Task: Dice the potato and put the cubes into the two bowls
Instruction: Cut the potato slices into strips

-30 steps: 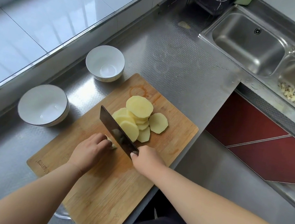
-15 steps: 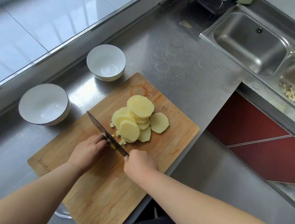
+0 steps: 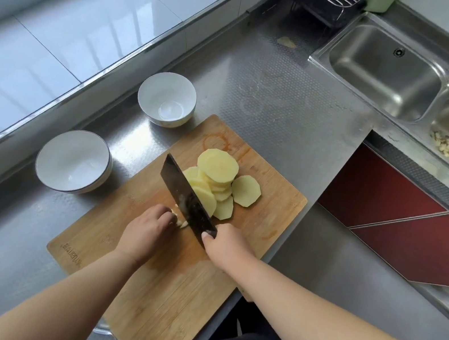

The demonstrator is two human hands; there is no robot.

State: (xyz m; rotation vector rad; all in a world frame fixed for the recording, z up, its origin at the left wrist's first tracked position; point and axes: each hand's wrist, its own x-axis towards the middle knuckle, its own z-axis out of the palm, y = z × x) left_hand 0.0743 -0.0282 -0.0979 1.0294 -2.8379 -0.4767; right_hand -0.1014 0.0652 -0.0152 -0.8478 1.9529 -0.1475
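The right hand is gripping the handle of a dark cleaver, fingers wrapped round it, with the blade standing on edge on the wooden cutting board. Just to the left of that grip, the left hand is curling its fingers over a small batch of potato pieces, pinning them against the board right beside the blade's flat side. Only a few pale bits are showing past the knuckles, so how finely they are cut is hard to tell.

Just beyond the blade, on its far side from both hands, a heap of round potato slices is lying overlapped and uncut. Farther off to the left of the grip, off the board on the steel counter, the near bowl and the far bowl are both sitting without any potato in them.

By my reading, dicing is only just starting: slicing is done, most slices are waiting to be cubed, and filling the bowls is not yet begun.
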